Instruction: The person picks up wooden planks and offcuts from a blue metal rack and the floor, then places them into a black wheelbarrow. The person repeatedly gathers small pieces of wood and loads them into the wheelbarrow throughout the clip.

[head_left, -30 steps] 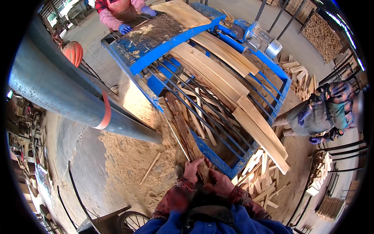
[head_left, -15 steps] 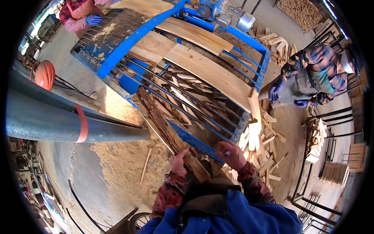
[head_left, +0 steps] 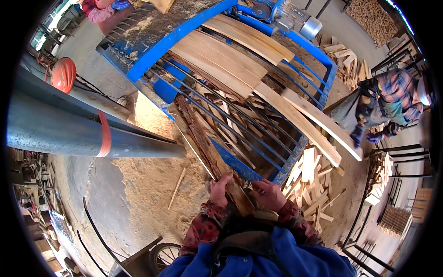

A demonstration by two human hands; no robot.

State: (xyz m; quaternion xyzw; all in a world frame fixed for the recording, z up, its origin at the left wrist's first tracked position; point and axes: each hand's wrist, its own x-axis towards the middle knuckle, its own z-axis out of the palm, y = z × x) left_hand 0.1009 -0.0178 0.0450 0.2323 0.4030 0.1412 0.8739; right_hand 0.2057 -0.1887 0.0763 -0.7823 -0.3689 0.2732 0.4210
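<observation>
A long bark-edged wood strip (head_left: pixel 199 135) slants from the blue rack's near left side down to my waist. My left hand (head_left: pixel 220 188) is closed around its near part, thumb on top. Close by on the strip's right, my right hand (head_left: pixel 268 194) has its fingers curled together; whatever is between them, if anything, is too small to make out. Just ahead of both hands runs the blue metal edge (head_left: pixel 237 167) of the rack. Wider sawn boards (head_left: pixel 217 57) lie across its bars, and two long strips (head_left: pixel 302 124) stick out past its right end.
Offcuts (head_left: pixel 309 177) are heaped right of the rack, more lie beneath its bars. A grey metal beam (head_left: pixel 92 134) juts in from the left above sawdust (head_left: pixel 152 189). A co-worker in gloves (head_left: pixel 392 101) stands at the right; another's gloved hand (head_left: pixel 121 4) shows top left.
Boards on the rack have shifted, and two long strips now project past its right end. My right hand has come left, closer to the bark-edged strip. My left hand keeps its hold.
</observation>
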